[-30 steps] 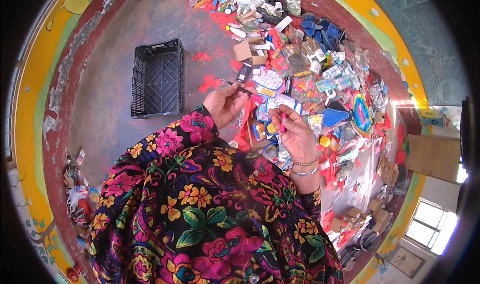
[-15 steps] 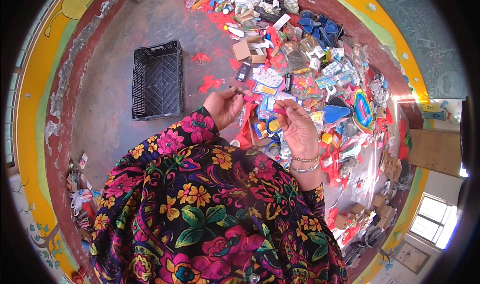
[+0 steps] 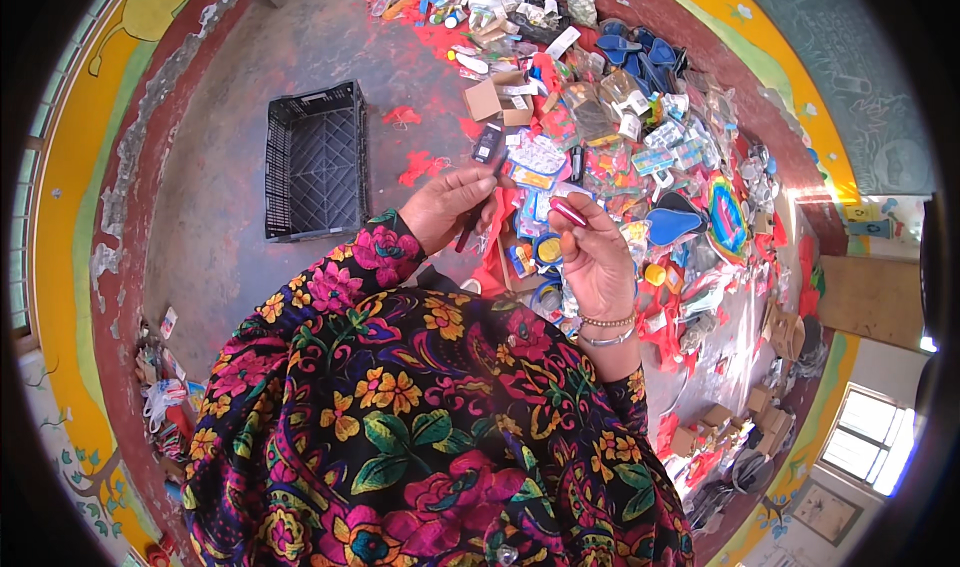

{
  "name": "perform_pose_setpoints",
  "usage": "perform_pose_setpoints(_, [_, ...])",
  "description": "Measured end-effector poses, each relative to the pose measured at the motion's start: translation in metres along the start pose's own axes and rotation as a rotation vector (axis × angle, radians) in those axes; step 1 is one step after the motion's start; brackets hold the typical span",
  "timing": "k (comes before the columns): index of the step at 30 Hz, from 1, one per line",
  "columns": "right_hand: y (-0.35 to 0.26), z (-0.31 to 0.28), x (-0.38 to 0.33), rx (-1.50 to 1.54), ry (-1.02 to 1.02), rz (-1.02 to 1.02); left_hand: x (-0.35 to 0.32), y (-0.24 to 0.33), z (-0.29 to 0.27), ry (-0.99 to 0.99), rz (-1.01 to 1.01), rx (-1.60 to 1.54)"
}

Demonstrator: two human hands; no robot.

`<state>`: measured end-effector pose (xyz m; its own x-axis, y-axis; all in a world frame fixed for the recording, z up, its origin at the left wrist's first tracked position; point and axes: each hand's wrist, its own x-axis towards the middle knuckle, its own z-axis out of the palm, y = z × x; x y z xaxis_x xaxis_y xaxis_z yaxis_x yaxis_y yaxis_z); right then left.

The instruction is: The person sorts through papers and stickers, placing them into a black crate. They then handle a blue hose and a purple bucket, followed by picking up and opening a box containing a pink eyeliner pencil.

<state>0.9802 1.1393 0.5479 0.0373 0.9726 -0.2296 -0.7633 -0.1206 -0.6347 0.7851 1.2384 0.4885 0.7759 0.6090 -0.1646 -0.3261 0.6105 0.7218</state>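
My left hand (image 3: 450, 207) is closed around a slim dark stick (image 3: 497, 157), which slants past the fingers, its dark reddish lower end showing below them. Between the thumb and fingers of my right hand (image 3: 598, 262) is a small, shiny dark-pink tube-shaped piece (image 3: 568, 212), too small to name surely. The two hands are apart, raised over the near edge of a spread pile of goods. Below and between them in the picture lie a round yellow-topped item (image 3: 547, 250) and a red sheet (image 3: 492, 262).
A black plastic crate (image 3: 318, 167) stands on the floor to the left. An opened cardboard box (image 3: 500, 102), blue shaped pieces (image 3: 672, 225) and a rainbow-coloured item (image 3: 727, 219) lie among the mixed packages. Red scraps (image 3: 420, 169) lie between crate and pile.
My left hand has turned, and the dark stick now slants through it; the pink part seen there before is out of sight. The pink piece in my right hand has tilted and shows more.
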Motion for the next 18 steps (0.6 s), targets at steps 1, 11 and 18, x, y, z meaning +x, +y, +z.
perform_pose_setpoints(1, [0.001, 0.0, 0.0, -0.034, 0.012, -0.004, -0.002, 0.003, 0.003, -0.023, -0.025, 0.057])
perform_pose_setpoints(11, [0.002, 0.02, -0.003, -0.464, 0.166, -0.122, -0.008, 0.009, 0.01, -0.15, -0.036, 0.344])
perform_pose_setpoints(18, [-0.001, -0.003, -0.001, -0.309, 0.059, -0.128, -0.009, 0.009, 0.009, -0.146, 0.094, 0.529])
